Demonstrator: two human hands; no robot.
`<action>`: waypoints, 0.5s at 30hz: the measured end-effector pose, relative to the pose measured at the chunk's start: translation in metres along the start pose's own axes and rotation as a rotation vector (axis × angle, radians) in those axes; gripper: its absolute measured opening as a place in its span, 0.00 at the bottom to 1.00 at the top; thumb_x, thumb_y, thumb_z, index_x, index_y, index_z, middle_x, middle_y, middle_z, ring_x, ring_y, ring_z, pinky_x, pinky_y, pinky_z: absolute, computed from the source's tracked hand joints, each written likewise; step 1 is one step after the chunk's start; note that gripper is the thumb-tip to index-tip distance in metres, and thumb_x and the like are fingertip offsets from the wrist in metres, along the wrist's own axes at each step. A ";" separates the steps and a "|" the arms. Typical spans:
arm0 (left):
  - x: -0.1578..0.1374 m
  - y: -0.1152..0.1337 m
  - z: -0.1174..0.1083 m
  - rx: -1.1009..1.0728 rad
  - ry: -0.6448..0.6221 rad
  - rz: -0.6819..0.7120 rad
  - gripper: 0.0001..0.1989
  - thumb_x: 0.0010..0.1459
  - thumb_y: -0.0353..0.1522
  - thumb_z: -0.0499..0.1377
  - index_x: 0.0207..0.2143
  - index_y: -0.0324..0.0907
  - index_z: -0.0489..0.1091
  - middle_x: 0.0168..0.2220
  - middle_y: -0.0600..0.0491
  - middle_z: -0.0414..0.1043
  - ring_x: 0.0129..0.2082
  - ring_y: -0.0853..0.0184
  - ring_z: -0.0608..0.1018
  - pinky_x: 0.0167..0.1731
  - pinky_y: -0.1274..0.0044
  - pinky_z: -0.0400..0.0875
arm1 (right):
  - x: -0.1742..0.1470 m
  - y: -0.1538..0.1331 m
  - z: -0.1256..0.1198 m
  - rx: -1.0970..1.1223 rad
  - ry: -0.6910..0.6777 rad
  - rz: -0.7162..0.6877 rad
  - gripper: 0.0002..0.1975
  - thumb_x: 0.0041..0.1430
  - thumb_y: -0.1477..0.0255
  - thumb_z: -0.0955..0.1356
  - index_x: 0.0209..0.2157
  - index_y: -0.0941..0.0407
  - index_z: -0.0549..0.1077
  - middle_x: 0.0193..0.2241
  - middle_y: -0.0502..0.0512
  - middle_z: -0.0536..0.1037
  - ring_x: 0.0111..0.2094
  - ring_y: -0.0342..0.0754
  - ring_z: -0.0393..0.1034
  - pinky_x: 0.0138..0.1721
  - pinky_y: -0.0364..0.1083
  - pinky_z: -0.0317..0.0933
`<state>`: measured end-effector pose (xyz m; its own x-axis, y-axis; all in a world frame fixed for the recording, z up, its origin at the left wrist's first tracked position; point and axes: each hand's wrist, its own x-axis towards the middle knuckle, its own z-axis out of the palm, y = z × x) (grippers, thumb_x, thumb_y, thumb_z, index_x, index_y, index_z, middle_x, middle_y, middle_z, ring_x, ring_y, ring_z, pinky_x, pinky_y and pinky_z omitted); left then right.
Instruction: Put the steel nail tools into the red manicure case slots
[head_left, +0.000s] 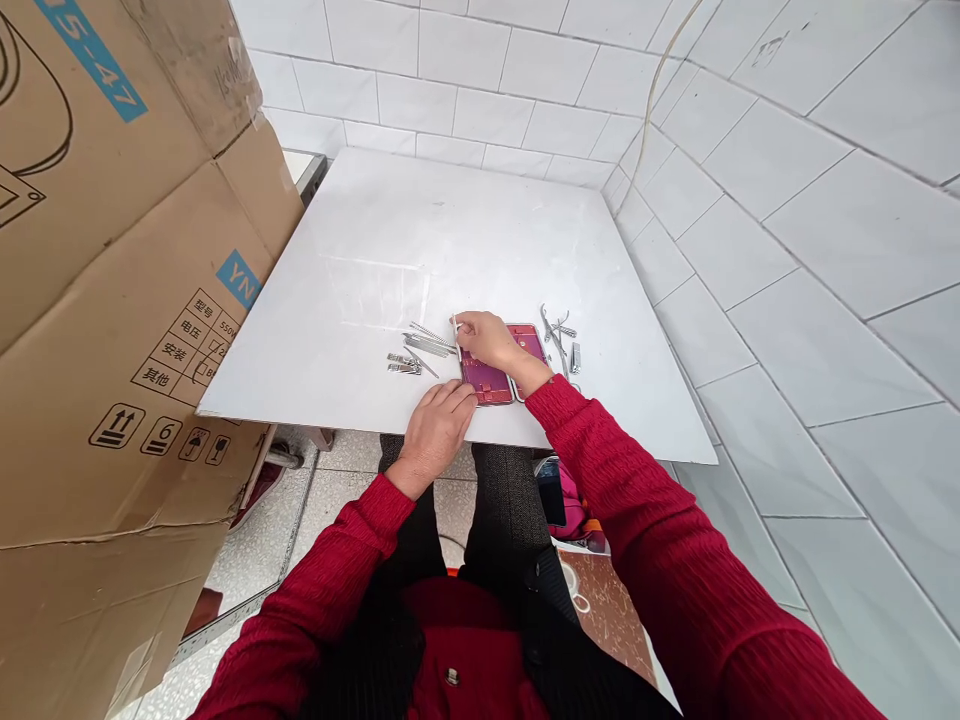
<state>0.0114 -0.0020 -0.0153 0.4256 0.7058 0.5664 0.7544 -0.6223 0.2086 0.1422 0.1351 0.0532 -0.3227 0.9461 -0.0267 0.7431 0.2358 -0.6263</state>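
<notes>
An open manicure case [487,384] with a purplish-red lining lies near the table's front edge. At its lower left corner, my left hand [442,420] has its bent fingers closed on the edge, the thumb hidden. My right hand [484,338] reaches over the case to its upper left side, thumb and fingers pinched together. A thin pale strip shows at those fingertips; whether it is a tool or the case's rim I cannot tell. Left of the case lie several slim metal tools [429,345] and nail clippers [403,364]. To its right are metal nippers [555,330] and another clipper [575,357].
The white table [465,220] meets tiled walls at the back and right. A large cardboard box [112,300] stands along the left side. A pale cable [651,100] hangs in the wall corner. Below the table is a pink bag [571,508].
</notes>
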 end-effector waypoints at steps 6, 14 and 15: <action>0.001 0.000 0.000 -0.012 0.010 -0.009 0.11 0.72 0.29 0.53 0.48 0.41 0.74 0.52 0.49 0.78 0.56 0.59 0.76 0.56 0.64 0.72 | 0.002 0.024 -0.006 0.450 0.073 0.074 0.26 0.54 0.82 0.66 0.56 0.60 0.72 0.23 0.43 0.72 0.22 0.41 0.67 0.25 0.40 0.61; 0.003 0.000 -0.003 -0.003 0.004 0.007 0.10 0.71 0.28 0.53 0.48 0.40 0.74 0.52 0.48 0.78 0.55 0.58 0.76 0.56 0.64 0.72 | -0.001 0.030 -0.004 0.427 0.127 0.089 0.27 0.52 0.81 0.68 0.55 0.54 0.71 0.22 0.41 0.73 0.22 0.41 0.69 0.26 0.39 0.61; 0.003 0.001 -0.003 -0.007 -0.002 0.004 0.11 0.71 0.28 0.53 0.48 0.40 0.74 0.52 0.48 0.78 0.56 0.58 0.76 0.56 0.64 0.72 | -0.001 0.029 -0.004 0.417 0.128 0.092 0.26 0.52 0.81 0.68 0.54 0.54 0.71 0.21 0.41 0.73 0.22 0.41 0.69 0.26 0.39 0.61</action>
<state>0.0115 -0.0012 -0.0112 0.4296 0.7038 0.5658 0.7491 -0.6277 0.2119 0.1667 0.1421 0.0384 -0.1716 0.9850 -0.0163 0.4568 0.0649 -0.8872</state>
